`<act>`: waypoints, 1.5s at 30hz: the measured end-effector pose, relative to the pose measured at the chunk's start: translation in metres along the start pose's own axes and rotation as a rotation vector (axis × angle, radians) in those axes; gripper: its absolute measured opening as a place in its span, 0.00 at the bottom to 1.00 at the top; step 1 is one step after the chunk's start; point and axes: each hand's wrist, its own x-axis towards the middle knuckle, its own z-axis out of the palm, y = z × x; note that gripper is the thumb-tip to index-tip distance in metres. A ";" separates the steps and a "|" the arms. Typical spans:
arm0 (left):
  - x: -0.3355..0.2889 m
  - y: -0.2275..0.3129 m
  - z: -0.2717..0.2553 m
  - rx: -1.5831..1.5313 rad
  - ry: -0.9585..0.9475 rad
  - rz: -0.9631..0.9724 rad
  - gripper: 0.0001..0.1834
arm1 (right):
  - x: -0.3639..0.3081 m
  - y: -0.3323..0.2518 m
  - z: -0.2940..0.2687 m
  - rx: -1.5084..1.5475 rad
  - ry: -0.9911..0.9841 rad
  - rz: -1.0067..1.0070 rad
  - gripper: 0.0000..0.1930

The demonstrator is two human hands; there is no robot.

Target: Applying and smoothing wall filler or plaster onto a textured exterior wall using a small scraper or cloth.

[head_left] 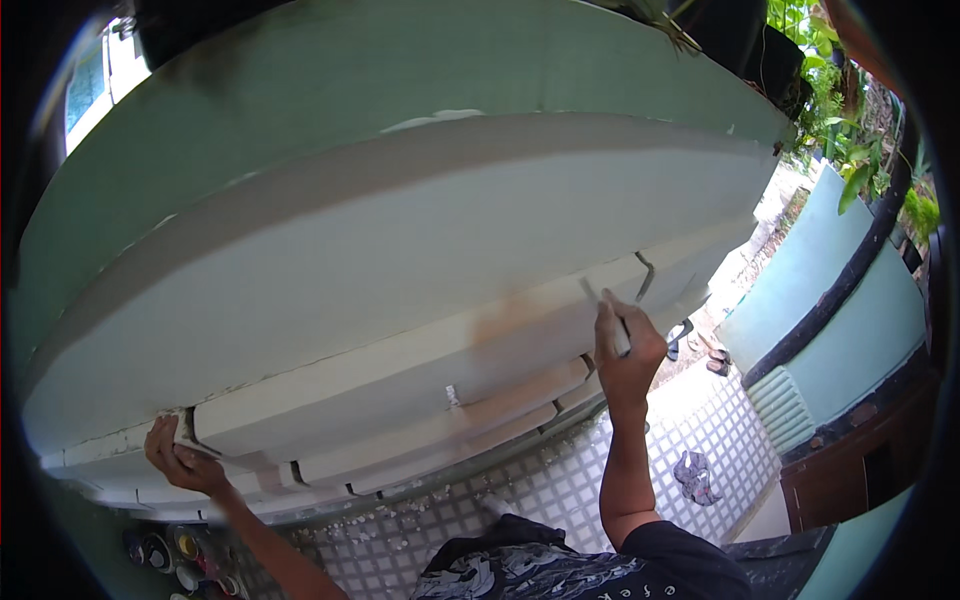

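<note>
My right hand is closed around a slim tool with a pale handle and a thin, flat tip. Its tip points up and left, close to the upper edge of a white stepped ledge; whether it touches is too blurred to tell. At the ledge's left part, my left hand has its fingers bent around a white block-like section beside a dark notch. Above the ledge stretches a smooth white wall panel. Another dark notch cuts the ledge just right of the tool.
A green band tops the panel. White crumbs lie on the tiled floor below. Several cans or tubs stand at lower left. A crumpled cloth and shoes are on the right, near pale green walls.
</note>
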 end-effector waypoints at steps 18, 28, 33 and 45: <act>0.001 0.006 0.002 0.055 -0.010 0.064 0.25 | -0.021 0.082 0.012 0.310 0.341 0.505 0.08; 0.014 0.019 0.008 -0.019 0.069 0.010 0.21 | -0.103 -0.048 0.046 0.503 0.187 0.442 0.14; 0.012 0.011 0.007 -0.037 0.119 0.030 0.15 | -0.152 -0.110 0.085 0.542 0.038 -0.181 0.18; 0.010 0.009 0.002 -0.072 0.059 0.050 0.16 | -0.183 -0.282 0.127 1.565 -0.995 1.198 0.12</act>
